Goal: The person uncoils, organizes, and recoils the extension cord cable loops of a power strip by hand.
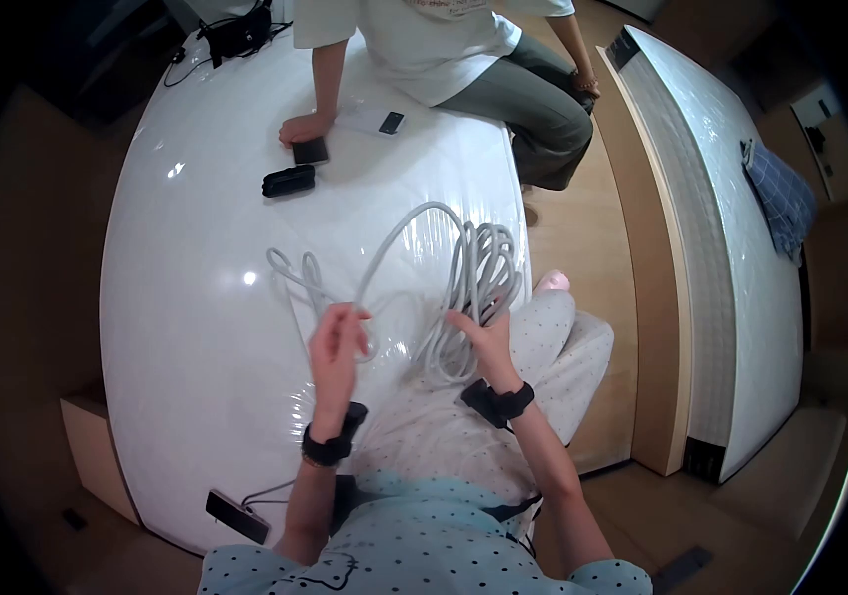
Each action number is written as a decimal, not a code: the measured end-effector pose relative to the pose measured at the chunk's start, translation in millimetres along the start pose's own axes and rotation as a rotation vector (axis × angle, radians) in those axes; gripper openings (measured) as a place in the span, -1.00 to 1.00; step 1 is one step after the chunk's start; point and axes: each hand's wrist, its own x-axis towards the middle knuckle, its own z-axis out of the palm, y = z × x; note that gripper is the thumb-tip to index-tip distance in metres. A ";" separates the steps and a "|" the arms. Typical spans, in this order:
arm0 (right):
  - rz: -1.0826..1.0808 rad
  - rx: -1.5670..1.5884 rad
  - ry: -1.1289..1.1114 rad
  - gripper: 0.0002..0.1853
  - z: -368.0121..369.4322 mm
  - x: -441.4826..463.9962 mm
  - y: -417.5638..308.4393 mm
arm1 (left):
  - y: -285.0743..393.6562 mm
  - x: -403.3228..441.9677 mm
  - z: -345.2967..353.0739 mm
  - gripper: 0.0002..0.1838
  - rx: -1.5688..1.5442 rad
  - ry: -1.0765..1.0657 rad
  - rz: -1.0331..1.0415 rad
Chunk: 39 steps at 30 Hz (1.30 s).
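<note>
A long gray cable is in loops over the edge of the bed, by the person's lap. The right hand is closed around the loops. The left hand is at the loose part of the cable, but it is blurry, so I can't tell if it grips. The two hands are apart. Farther up the bed are a black case and another person's hand.

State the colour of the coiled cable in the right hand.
The coiled cable is grey, seen best in the head view.
</note>
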 end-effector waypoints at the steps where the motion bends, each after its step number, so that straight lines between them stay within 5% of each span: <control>1: 0.074 0.050 -0.036 -0.57 0.8 -0.6 1.4 | -8.2 2.2 9.0 -0.84 0.023 -0.036 0.053; 6: 0.342 0.410 -0.115 -0.58 6.0 -9.2 -6.8 | -19.6 -0.8 39.9 -0.78 0.248 -0.170 0.118; 12: 0.307 0.270 -0.266 -0.63 1.1 -9.3 6.1 | -12.1 -4.8 47.7 -0.68 0.637 -0.428 0.391; 15: 0.273 0.337 -0.096 -0.64 7.0 -7.7 12.4 | -19.3 -1.1 37.7 -0.65 0.292 -0.465 0.182; 18: 0.283 0.302 -0.143 -0.66 2.4 -6.2 12.5 | -31.5 14.5 21.4 -0.78 0.351 -0.183 0.226; 21: 0.276 0.280 -0.272 -0.68 -2.9 -9.7 3.9 | -65.7 24.0 4.9 -0.79 0.764 0.086 0.055; 24: 0.206 0.309 -0.272 -0.66 -4.9 -18.5 -0.8 | -59.0 40.8 -9.6 -0.66 0.710 -0.452 -0.827; 28: 0.352 0.542 -0.295 -0.61 -15.4 -19.9 2.4 | -96.8 41.4 -2.5 -0.68 -0.481 -0.244 -0.738; 31: 0.264 0.464 -0.319 -0.64 -20.5 -15.6 -4.5 | -84.7 42.9 4.8 -0.72 -0.419 -0.025 -0.514; 35: 0.161 0.128 -0.312 -0.66 -29.3 -8.1 -19.7 | -36.3 48.0 -10.0 -0.80 -0.044 -0.156 -0.274; 39: 0.149 0.022 -0.318 -0.64 -21.9 4.8 -15.6 | -7.7 40.8 10.1 -0.57 0.045 -0.319 0.027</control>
